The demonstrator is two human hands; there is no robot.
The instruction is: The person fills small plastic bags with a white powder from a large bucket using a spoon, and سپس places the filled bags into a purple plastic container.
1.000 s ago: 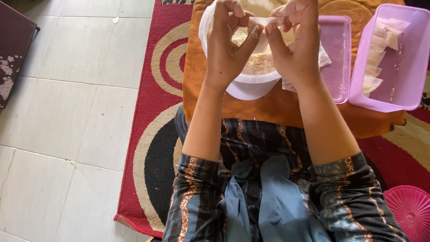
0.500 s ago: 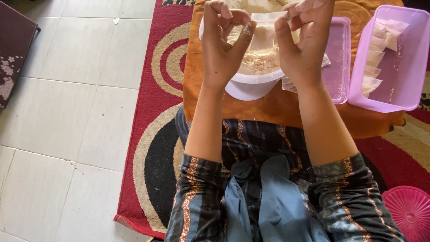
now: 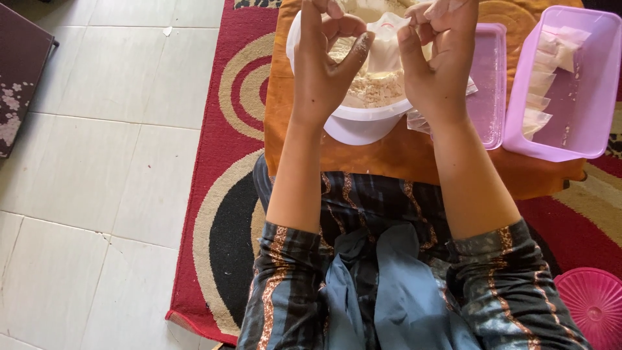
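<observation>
Over the white bowl (image 3: 363, 123), both hands are raised with a small clear plastic bag (image 3: 387, 40) between them. Left hand (image 3: 324, 71): thumb and fingers curled into a loose ring, thumb tip dusted with pale powder and touching the bag's left edge; whether the fingers really pinch the plastic I cannot tell. Right hand (image 3: 435, 61): fingers bent and closed near the bag's upper right corner, holding it there (the exact pinch point is cut off by the top edge). Bag hangs upright over the bowl and looks partly filled with pale powder.

Bowl holds a heap of beige flour-like powder (image 3: 376, 91) and sits on an orange cloth (image 3: 402, 155), which lies on a red patterned rug (image 3: 220, 194). Just right of the bowl, a flat pink lid (image 3: 489, 84) with a few empty clear bags (image 3: 418, 120) poking out under the right wrist. Further right, a pink plastic box (image 3: 583, 97) with several small filled packets (image 3: 551, 58) lined along its left wall. Round pink lid (image 3: 593, 308) at the bottom right corner, on the rug. White tiled floor (image 3: 97, 162) to the left; dark object with floral print (image 3: 19, 71) at the far left edge. Person sits cross-legged in dark striped clothing (image 3: 389, 279), forearms bare.
</observation>
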